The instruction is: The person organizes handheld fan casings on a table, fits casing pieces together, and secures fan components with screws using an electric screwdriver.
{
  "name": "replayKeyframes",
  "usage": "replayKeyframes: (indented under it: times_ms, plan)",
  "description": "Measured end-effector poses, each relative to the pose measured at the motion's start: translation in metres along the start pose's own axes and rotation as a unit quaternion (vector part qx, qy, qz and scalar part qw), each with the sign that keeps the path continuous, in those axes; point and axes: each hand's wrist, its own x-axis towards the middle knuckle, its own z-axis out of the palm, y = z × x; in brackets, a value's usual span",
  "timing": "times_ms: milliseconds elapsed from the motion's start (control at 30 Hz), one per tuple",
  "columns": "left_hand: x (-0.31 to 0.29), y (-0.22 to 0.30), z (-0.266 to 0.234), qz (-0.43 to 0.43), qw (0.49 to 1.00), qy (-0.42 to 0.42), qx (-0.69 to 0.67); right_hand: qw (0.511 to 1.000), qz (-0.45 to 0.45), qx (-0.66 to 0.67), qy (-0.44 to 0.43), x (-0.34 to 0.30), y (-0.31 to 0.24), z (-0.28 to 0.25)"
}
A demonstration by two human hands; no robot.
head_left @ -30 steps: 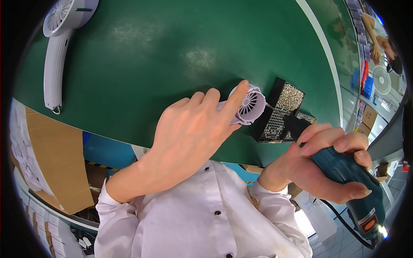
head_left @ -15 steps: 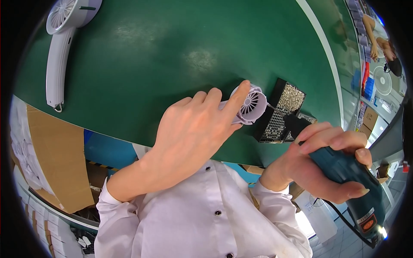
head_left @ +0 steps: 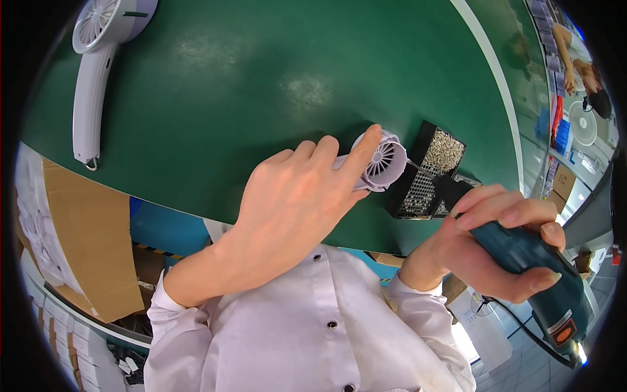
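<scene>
Left hand (head_left: 297, 199): palm down, index finger laid across fan housing (head_left: 394, 167)
Right hand (head_left: 480, 262): wrapped round electric screwdriver (head_left: 516, 249), bit aimed left at housing rim
Change: poses nearly kept; driver's rear tilted slightly up
Grip: housing pinched narrowly by left; driver held firmly by right
Housing: over green table (head_left: 248, 85), beside black screw tray (head_left: 422, 145)

The view looks steeply down from the wearer's head, through the left of two side-by-side fisheye lenses. It stands upright and near: the shirt (head_left: 281, 326) fills the lower middle, the left hand (head_left: 300, 193) lies about centre and the right hand (head_left: 480, 251) to its right. The table (head_left: 215, 111) spreads across the top, its edge bowed. Far right, small and well off, a co-worker (head_left: 580, 49) shows.
</scene>
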Motion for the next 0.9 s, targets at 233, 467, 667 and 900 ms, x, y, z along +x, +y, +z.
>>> replayKeyframes:
  times_ms: [233, 467, 667, 900]
  plan:
    - [0.001, 0.001, 0.002, 0.009, 1.0, 0.01, 0.012, 0.999, 0.021, 0.02, 0.021, 0.004, -0.001, -0.002]
    - [0.0, 0.0, 0.002, 0.015, 0.999, 0.016, 0.032, 0.995, 0.029, 0.071, -0.059, 0.009, 0.002, -0.007]
    - [-0.002, -0.001, 0.005, 0.01, 0.999, 0.007, 0.035, 0.994, 0.017, 0.065, -0.089, 0.007, 0.001, -0.008]
    - [-0.007, 0.004, 0.009, 0.001, 1.0, 0.027, 0.008, 0.998, -0.028, 0.031, -0.055, -0.007, -0.008, -0.005]
